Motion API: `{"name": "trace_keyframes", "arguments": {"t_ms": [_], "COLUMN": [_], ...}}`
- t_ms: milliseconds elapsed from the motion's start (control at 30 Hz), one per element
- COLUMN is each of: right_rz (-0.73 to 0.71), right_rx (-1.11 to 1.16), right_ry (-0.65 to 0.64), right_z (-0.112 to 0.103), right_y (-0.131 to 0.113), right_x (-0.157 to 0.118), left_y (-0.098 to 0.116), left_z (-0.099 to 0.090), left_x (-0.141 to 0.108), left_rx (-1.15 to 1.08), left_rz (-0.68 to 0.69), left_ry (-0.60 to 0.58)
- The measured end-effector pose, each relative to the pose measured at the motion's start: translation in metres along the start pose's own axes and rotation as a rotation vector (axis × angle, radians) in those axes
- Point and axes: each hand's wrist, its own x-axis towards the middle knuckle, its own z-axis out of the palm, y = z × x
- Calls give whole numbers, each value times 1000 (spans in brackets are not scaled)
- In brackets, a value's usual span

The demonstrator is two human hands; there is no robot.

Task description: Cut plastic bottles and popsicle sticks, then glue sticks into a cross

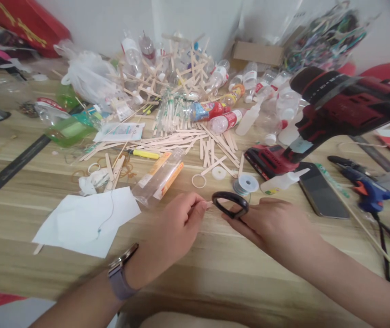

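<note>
Near the front of the table, my left hand (184, 223) pinches a thin pale piece (209, 204) between thumb and forefinger; its kind is too small to tell. Close on its right, my right hand (266, 223) is closed on scissors, whose black handle loop (230, 214) stands up beside the fingers; the blades cannot be made out. Just beyond the hands are a spool of thin wire (248, 183), a white ring (199, 181) and a small glue bottle (284, 181). A clear plastic package with orange edging (161, 177) lies beyond my left hand.
Wooden sticks (181, 139) and plastic bottles (227, 121) crowd the back. A red-black cordless drill (338, 109) stands at right, near a phone (323, 190) and a blue glue gun (374, 193). White paper (85, 223) lies left; a yellow-handled tool (145, 154) lies mid-table.
</note>
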Motion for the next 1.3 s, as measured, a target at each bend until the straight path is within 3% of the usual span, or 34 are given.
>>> {"name": "trace_keyframes", "arguments": {"t_ms": [200, 300, 433, 600, 667, 800, 867, 933, 1033, 1167, 1300], "right_rz": [-41, 1, 180, 390, 487, 802, 880, 794, 603, 552, 489], "right_rx": [-9, 60, 348, 757, 895, 1253, 1358, 1300, 1098, 949, 801], "right_ry": [-55, -150, -305, -270, -274, -412, -434, -362, -256, -332, -411], "right_z": [-5, -6, 0, 9, 11, 8, 2, -4, -7, 8, 22], "right_y": [4, 5, 0, -15, -21, -32, -36, -38, -33, -18, -11], "right_x": [7, 10, 10, 7, 7, 6, 3, -3, -15, -26, -26], "left_y": [2, 3, 5, 3, 3, 0, -2, -4, -5, 0, 3], "left_z": [3, 5, 6, 7, 8, 12, 11, 9, 3, -2, -2], "left_x": [-1, -3, -6, -9, -9, -10, -8, -5, 2, 5, 2], "left_rx": [30, 60, 108, 200, 257, 385, 436, 404, 179, -20, -109], "left_rz": [37, 75, 90, 144, 201, 390, 436, 382, 215, 43, -26], "left_ry": [16, 42, 91, 150, 186, 282, 319, 334, 303, 170, 121]}}
